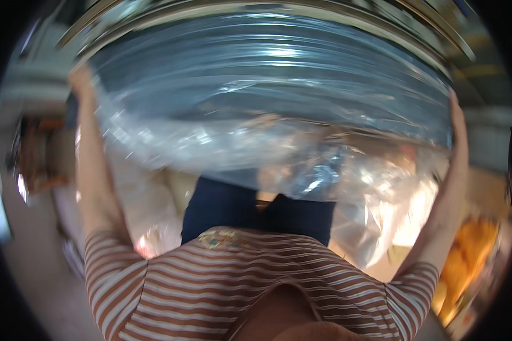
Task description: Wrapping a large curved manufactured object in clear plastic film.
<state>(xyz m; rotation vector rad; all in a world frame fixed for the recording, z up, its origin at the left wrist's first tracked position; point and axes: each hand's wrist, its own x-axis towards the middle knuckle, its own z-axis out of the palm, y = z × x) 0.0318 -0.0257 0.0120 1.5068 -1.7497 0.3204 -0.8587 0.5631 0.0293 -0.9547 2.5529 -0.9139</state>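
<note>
A wide, dark blue-grey bundle (267,74) in glossy clear plastic spans the view between my raised arms. What lies inside the wrap I cannot make out. My left hand (81,79) grips the bundle's left end, its fingers smeared by motion. On the opposite end, my right hand (456,108) holds the side, seen nearly edge-on, with most of its fingers hidden. Loose clear plastic film (170,142) hangs crumpled from the near edge, over my dark trousers.
Beyond the bundle run long pale metal rails (381,20). A brown wooden piece of furniture (42,150) stands at the left. Crumpled plastic (375,199) hangs at the right of my legs, and an orange item (469,256) lies at the lower right.
</note>
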